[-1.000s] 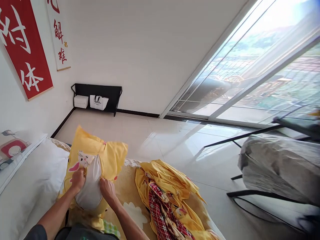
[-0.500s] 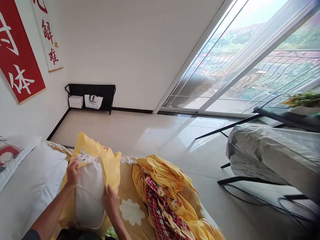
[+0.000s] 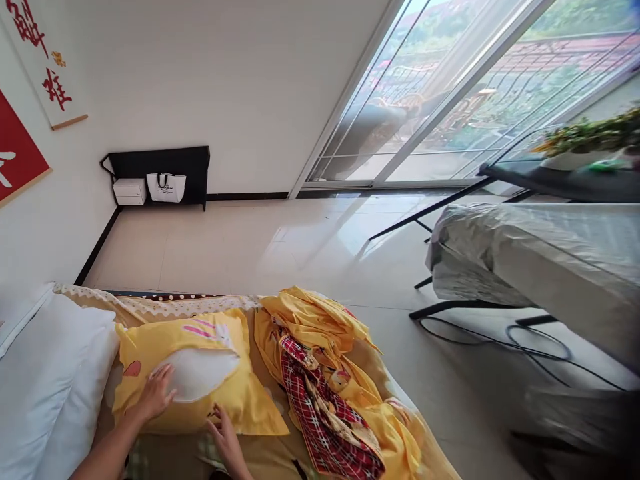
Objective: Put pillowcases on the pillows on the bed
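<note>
A pillow in a yellow pillowcase with pink cartoon prints lies flat on the bed. The pillowcase's slit gapes in the middle, and the white pillow inside shows through it. My left hand rests on the left end of this gap, fingers spread and grasping nothing. At the near edge of the pillowcase is my right hand, its fingers apart and slightly bent; whether they touch the cloth I cannot tell.
White pillows lie on the left of the bed. Crumpled yellow bedding and a red plaid cloth are heaped on the right. Beyond stand a plastic-covered piece of furniture, a black rack and a glass door.
The pillow, held tilted up by both hands before, now lies flat with its slit running sideways. Both hands have let go of the pillowcase. The view has shifted right and down.
</note>
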{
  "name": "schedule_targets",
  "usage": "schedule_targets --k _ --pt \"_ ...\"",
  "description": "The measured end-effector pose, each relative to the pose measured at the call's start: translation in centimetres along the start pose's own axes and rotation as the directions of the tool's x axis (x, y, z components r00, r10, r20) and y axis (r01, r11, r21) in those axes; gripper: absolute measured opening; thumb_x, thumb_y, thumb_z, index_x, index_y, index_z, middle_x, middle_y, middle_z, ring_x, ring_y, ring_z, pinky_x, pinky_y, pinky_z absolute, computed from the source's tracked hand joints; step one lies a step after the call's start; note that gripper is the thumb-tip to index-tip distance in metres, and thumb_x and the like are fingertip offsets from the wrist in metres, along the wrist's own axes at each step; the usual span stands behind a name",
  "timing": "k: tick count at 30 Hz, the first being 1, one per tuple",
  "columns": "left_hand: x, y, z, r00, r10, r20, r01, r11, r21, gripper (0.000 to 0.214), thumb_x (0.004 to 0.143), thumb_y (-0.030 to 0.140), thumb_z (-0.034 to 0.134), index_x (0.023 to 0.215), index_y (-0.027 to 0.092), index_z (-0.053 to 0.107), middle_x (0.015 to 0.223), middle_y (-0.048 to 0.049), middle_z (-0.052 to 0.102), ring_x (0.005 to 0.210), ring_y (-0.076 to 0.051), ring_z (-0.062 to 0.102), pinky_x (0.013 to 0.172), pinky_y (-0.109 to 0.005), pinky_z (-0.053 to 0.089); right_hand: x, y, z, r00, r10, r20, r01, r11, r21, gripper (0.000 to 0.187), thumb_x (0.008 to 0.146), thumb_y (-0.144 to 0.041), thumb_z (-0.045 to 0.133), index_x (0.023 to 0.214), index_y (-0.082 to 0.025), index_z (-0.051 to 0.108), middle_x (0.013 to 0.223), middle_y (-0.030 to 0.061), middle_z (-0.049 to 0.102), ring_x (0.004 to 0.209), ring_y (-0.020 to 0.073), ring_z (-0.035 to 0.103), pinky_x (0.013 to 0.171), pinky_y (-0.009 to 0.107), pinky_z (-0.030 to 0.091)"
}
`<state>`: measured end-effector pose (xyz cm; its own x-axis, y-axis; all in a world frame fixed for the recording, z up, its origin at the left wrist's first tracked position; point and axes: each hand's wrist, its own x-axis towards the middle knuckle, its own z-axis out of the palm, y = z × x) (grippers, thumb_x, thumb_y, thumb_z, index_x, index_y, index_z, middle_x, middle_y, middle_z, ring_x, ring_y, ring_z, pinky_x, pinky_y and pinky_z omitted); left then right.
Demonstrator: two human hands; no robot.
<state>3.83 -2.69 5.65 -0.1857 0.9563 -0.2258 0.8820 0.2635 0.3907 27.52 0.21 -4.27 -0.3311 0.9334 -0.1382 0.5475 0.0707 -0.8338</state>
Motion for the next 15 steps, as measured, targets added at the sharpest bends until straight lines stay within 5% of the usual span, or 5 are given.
schedule_targets --k 3,5,7,11,15 --pt "-0.4 -3.9 2.1 0.983 -0.176 -0.046 0.177 0.984 0.025 0.052 0.09 0.025 0.041 0.139 0.015 0.053 0.146 -0.0181 0.052 0.135 -0.03 0.051 0.102 -0.053 0.047 2.9 4.5 -4.1 0.993 0.12 -0.02 -0.121 0.99 -0.074 0.059 0.079 -0.065 0.038 0.108 -0.022 0.065 0.112 0.0165 0.071 0.101 0.0327 0.069 0.083 0.049 0.056" --pt "1.9 -5.1 3.1 0.962 -0.215 -0.17 0.222 0.975 0.02 0.051 0.095 0.029 0.034 0.142 0.017 0.051 0.15 -0.0167 0.047 0.141 -0.028 0.044 0.107 -0.052 0.044 7.0 5.9 -6.1 0.988 0.14 -0.061 -0.149 0.971 -0.184 0.066 0.082 -0.066 0.034 0.121 -0.02 0.063 0.131 0.0178 0.063 0.123 0.0339 0.059 0.097 0.053 0.05" --pt "5.9 -5.1 5.0 0.933 -0.188 -0.307 0.202 0.979 0.016 0.05 0.098 0.031 0.032 0.144 0.02 0.048 0.154 -0.0136 0.043 0.145 -0.025 0.038 0.112 -0.05 0.039 12.0 6.5 -5.8 0.993 0.081 -0.084 -0.103 0.946 -0.309 0.068 0.089 -0.06 0.03 0.138 -0.019 0.054 0.147 0.0159 0.05 0.137 0.0306 0.046 0.107 0.053 0.041" --pt "13.7 -5.1 13.8 0.922 -0.113 -0.369 0.155 0.984 0.086 0.051 0.098 0.027 0.037 0.149 0.026 0.042 0.156 -0.0091 0.041 0.145 -0.023 0.037 0.114 -0.05 0.034 18.8 9.8 2.2 0.988 -0.154 0.019 0.144 0.867 -0.477 0.058 0.097 -0.044 0.031 0.151 -0.025 0.039 0.158 0.0084 0.036 0.148 0.0262 0.029 0.117 0.054 0.028" --pt "16.0 -7.9 25.1 0.929 -0.08 -0.362 0.163 0.965 0.205 0.057 0.096 0.021 0.035 0.152 0.02 0.035 0.154 -0.0088 0.044 0.144 -0.021 0.038 0.113 -0.044 0.033 18.5 17.5 11.9 0.98 -0.197 0.041 0.188 0.822 -0.537 0.058 0.093 -0.027 0.035 0.15 -0.027 0.042 0.156 0.0086 0.04 0.147 0.0304 0.031 0.114 0.059 0.028"
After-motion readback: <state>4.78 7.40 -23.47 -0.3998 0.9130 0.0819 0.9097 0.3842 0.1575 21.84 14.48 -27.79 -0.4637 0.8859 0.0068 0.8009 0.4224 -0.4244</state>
